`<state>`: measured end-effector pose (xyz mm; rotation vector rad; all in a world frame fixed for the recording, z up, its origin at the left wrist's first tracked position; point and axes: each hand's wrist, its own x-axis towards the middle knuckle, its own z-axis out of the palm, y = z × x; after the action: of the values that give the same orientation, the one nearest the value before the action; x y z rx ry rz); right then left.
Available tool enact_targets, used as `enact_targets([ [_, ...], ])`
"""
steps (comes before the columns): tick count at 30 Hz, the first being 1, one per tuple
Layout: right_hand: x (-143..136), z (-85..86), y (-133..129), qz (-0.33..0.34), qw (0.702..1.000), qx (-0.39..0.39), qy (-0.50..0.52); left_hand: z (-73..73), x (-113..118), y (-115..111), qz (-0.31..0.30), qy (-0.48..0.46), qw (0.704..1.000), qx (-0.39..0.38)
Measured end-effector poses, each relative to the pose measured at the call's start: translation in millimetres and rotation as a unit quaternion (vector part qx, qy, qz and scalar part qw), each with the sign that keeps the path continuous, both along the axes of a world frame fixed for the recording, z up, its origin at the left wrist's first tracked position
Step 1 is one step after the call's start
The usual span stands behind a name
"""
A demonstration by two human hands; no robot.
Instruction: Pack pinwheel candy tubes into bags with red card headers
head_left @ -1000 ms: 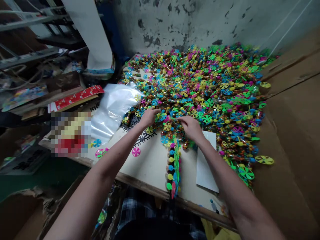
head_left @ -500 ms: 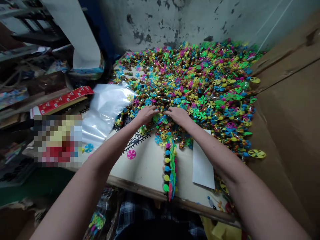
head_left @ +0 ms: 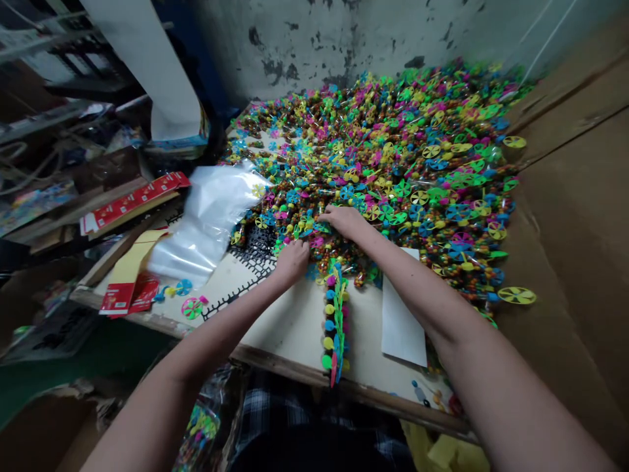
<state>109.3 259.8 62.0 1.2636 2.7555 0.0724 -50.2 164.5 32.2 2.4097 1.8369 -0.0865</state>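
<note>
Small toys [head_left: 358,174] with clear tubes of tiny coloured balls and bright plastic fan wheels lie in a wide heap. My left hand [head_left: 293,259] is at the heap's near edge, its fingers curled in among the toys; what they hold is hidden. Slightly farther away and to the right, my right hand [head_left: 343,221] reaches over the heap with bent fingers touching toys, and I cannot make out which one is in its grasp. Closer to me, a neat row of the same toys [head_left: 335,328] runs to the table's front edge, wheels lined up.
On the left lie a clear plastic bag [head_left: 196,210], black plastic lattice [head_left: 258,252], yellow-red card strips [head_left: 128,269] and loose wheels [head_left: 191,307]. White paper [head_left: 403,321] lies under my right forearm. A cardboard sheet [head_left: 574,242] bounds the right, a peeling wall [head_left: 314,46] the back.
My left hand has drawn back toward me to the heap's near edge. My right hand stays at about the same spot. A pink wheel on the table is no longer visible near my left forearm.
</note>
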Motion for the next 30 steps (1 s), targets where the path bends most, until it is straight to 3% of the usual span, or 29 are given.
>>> enact_targets([
  [5, 1.5, 1.2, 7.8, -0.047, 0.999, -0.025, 0.012, 4.0, -5.9, 3.8, 0.066, -0.119, 0.991, 0.004],
  [9, -6.2, 4.1, 10.7, -0.055, 0.998, -0.016, -0.004, 15.9, -22.2, -6.8, 0.123, -0.33, 0.936, 0.029],
  [13, -11.5, 4.6, 6.2, -0.055, 0.998, -0.002, -0.004, 21.1, -33.7, -41.4, 0.126, -0.527, 0.84, 0.002],
  [17, -9.4, 0.0, 1.5, -0.043, 0.999, -0.006, 0.022, 16.0, -36.5, -81.5, 0.166, -0.612, 0.773, -0.019],
  [19, -8.2, -1.2, 1.0, -0.045, 0.996, 0.006, 0.074, 10.9, -36.2, -98.5, 0.178, -0.626, 0.759, -0.014],
  [22, -4.2, 2.3, -5.5, -0.08, 0.974, 0.032, 0.208, 2.7, -34.0, -121.6, 0.166, -0.621, 0.766, 0.013],
  [24, 4.4, 6.2, -22.2, -0.118, 0.944, 0.04, 0.304, -2.4, -30.9, -137.4, 0.151, -0.621, 0.769, 0.018],
  [26, 19.4, 7.7, -54.9, -0.154, 0.907, 0.038, 0.389, -7.5, -26.5, -154.4, 0.139, -0.631, 0.763, 0.005],
  [30, 54.8, -7.6, -164.8, -0.201, 0.813, -0.02, 0.545, -18.1, -16.0, -188.9, 0.138, -0.645, 0.751, -0.028],
])
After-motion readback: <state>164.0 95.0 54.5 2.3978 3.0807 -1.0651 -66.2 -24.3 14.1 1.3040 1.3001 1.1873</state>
